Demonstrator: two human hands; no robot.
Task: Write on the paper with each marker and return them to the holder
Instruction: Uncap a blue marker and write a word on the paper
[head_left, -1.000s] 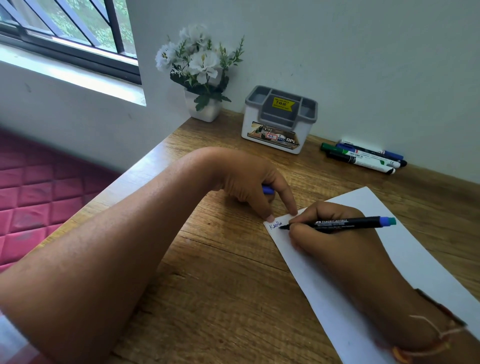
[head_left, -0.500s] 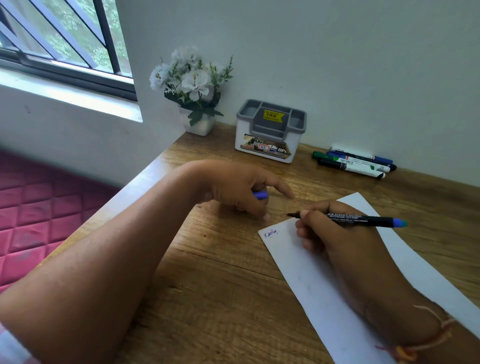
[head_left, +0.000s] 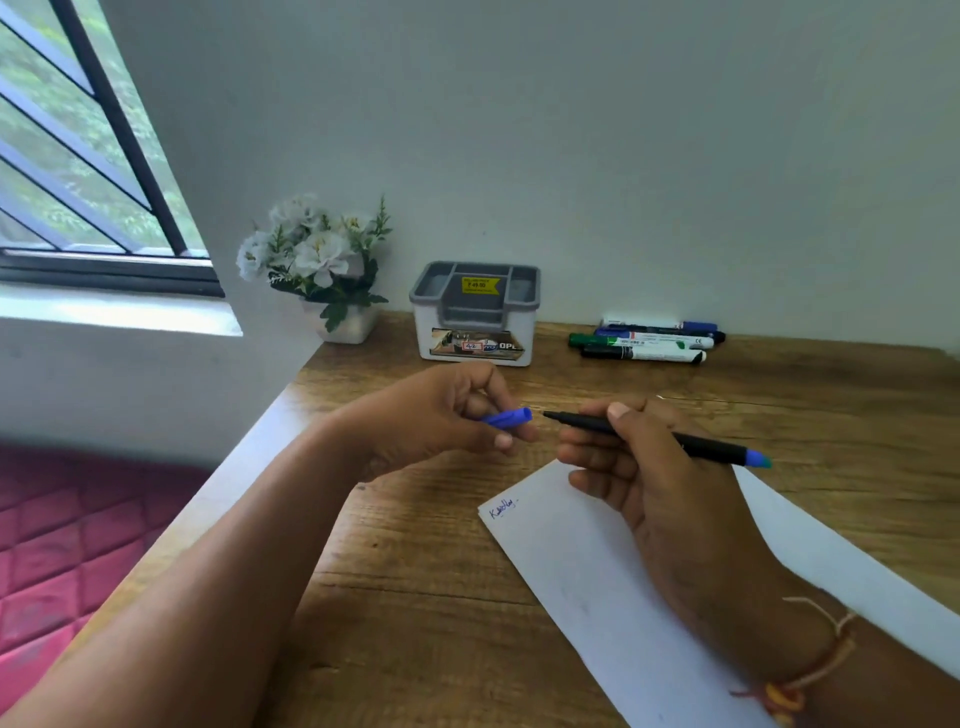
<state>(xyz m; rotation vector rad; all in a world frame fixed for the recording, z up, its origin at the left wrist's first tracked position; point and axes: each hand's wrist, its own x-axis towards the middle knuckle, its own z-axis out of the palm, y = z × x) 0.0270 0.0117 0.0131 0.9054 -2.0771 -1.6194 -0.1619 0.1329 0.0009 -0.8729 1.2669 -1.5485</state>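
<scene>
My right hand (head_left: 649, 483) grips a thin black marker with a blue end (head_left: 717, 447), lifted above the white paper (head_left: 587, 566), its tip pointing left. My left hand (head_left: 431, 421) pinches the marker's blue cap (head_left: 506, 417), whose open end faces the tip a short gap away. A small blue word is written at the paper's upper left corner. The grey and white holder (head_left: 475, 312) stands at the back of the wooden desk (head_left: 415, 597). Several capped markers (head_left: 644, 340) lie side by side to the holder's right.
A white pot of artificial flowers (head_left: 322, 270) stands in the desk's back left corner beside the holder. A wall runs behind the desk. The desk's left edge drops to a red quilted mattress (head_left: 67, 545). A barred window (head_left: 78, 156) is at upper left.
My right hand lifted the marker off the paper and turned its tip toward my left hand. My left hand rose from the desk and brought the blue cap up close to the tip.
</scene>
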